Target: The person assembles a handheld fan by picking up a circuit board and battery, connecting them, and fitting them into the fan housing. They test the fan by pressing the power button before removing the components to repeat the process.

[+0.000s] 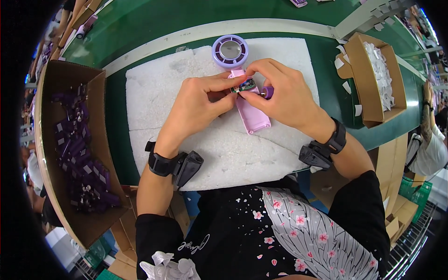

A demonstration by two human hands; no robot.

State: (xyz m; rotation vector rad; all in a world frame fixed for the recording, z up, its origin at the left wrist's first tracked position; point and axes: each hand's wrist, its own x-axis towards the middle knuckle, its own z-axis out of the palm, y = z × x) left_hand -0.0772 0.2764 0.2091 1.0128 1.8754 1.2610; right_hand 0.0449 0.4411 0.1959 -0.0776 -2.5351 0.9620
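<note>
Both hands meet over a small handheld fan lying on a white foam sheet [163,112]. Its round lilac head [230,52] points away from me, and the pink handle shell [254,117] lies with its hollow side up. Between the fingertips is a small green circuit board [244,86], above the upper part of the shell. My left hand [198,100] pinches the board's left end. My right hand [282,91] grips its right side with thumb and forefinger. A purple cylindrical battery [267,92] shows beside the right fingers; whether they hold it is hidden.
At the left stands a long cardboard box [105,116] holding many purple batteries [84,154]. Another cardboard box [361,70] with white pieces [380,77] is at the right, loose white scraps beside it. A pale rail [186,35] crosses the green table [158,14] behind the foam.
</note>
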